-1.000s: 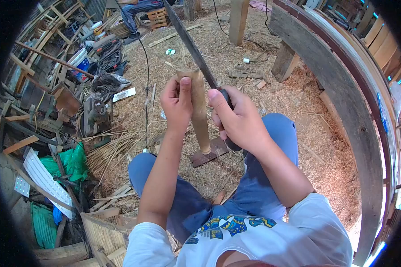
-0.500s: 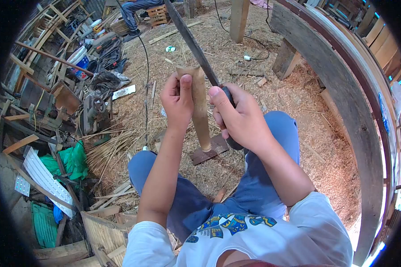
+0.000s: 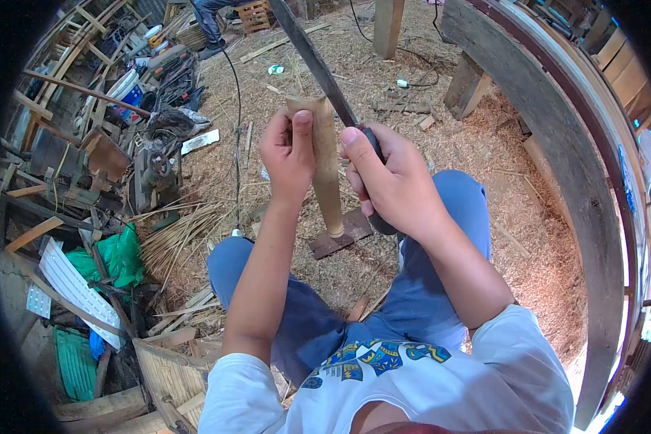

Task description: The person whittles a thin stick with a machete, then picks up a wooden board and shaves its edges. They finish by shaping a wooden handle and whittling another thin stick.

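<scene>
Between my knees a tapered wooden piece (image 3: pixel 327 170) stands upright, its narrow lower end on a dark wood block (image 3: pixel 336 244) on the ground. My left hand (image 3: pixel 288 150) grips its wide upper end, thumb on the near face. My right hand (image 3: pixel 389 177) is closed around the dark handle of a long blade (image 3: pixel 315 65). The blade slants up and to the left, passing close to the right edge of the piece's top; whether it touches the wood I cannot tell.
A long thick plank (image 3: pixel 557 137) on posts curves along the right. Tools, buckets and scrap fill the left, with a green plastic bag (image 3: pixel 112 260) and thin sticks (image 3: pixel 184 235). Shavings cover the ground. A person's leg (image 3: pixel 208 25) shows at the top, near a crate (image 3: pixel 255 16).
The view has shifted slightly. Both hands, the wooden piece and the blade appear a little higher in the picture, with the grips unchanged.
</scene>
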